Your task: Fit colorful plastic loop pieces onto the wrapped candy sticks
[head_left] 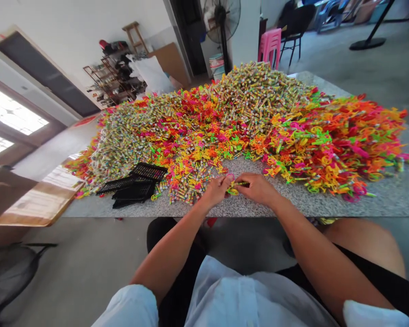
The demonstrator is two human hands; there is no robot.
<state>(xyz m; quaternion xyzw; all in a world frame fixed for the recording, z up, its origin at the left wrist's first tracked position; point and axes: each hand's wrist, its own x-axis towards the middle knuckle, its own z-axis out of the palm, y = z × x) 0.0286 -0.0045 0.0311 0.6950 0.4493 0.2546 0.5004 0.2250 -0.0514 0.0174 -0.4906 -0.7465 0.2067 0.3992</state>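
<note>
Close to the front edge of a speckled stone tabletop [238, 210], my two hands meet with their fingertips nearly touching. My left hand [216, 190] is closed in a pinch on a small pink plastic piece [230, 176] with a loop. Opposite it, my right hand [257, 187] pinches a small yellow-green plastic piece [240, 184]. Fingers partly hide both pieces, so whether they are joined cannot be told. Just left of my hands lie loose small printed tubes [186, 193]. Behind and to the right spreads a heap of bright plastic pieces with loops [330, 141].
Several black slotted trays [136, 188] lie stacked askew on the left. A tall mound of printed tubes [259, 91] covers the table's back. Beyond stand a fan [221, 18], pink stools [271, 45] and a black chair [295, 27]. A cardboard box [37, 200] stands at left.
</note>
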